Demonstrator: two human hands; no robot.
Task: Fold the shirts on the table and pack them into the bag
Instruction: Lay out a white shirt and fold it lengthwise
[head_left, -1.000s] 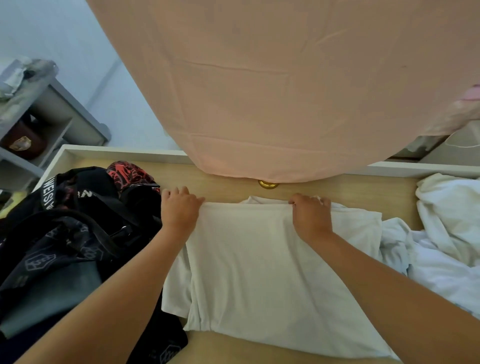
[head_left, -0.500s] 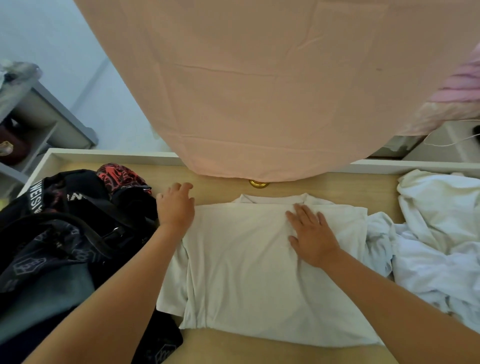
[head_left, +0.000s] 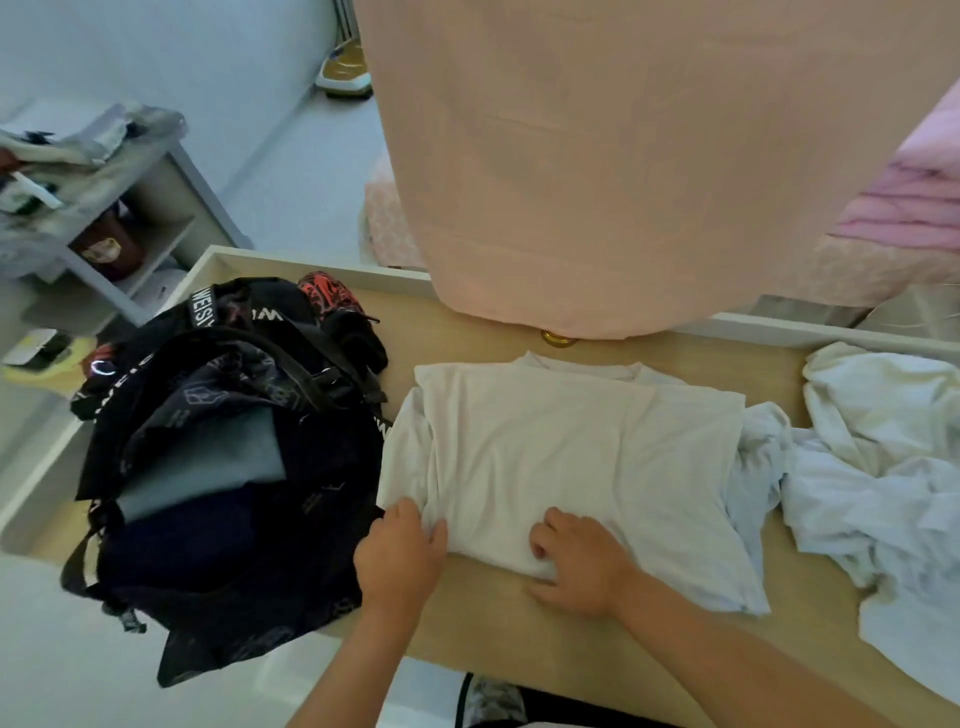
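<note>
The half-folded white T-shirt (head_left: 571, 441) lies flat mid-table, and both hands grip its near hem: the left hand (head_left: 400, 558) curls its fingers on the near-left corner, the right hand (head_left: 579, 564) just right of it. On the wooden table (head_left: 488, 608), an open black backpack (head_left: 223, 467) sits just left and a heap of white shirts (head_left: 878, 467) lies right.

Bag (head_left: 223, 467) crowds left side, mouth gaping upward, hard against folded shirt (head_left: 571, 441): no gap between. Loose shirt pile (head_left: 883, 457) blocks right. Pink cloth (head_left: 623, 182) hangs low over far edge, headroom tight. Bare table (head_left: 488, 603) strip along near edge, open; narrower bare strip beyond shirt.
</note>
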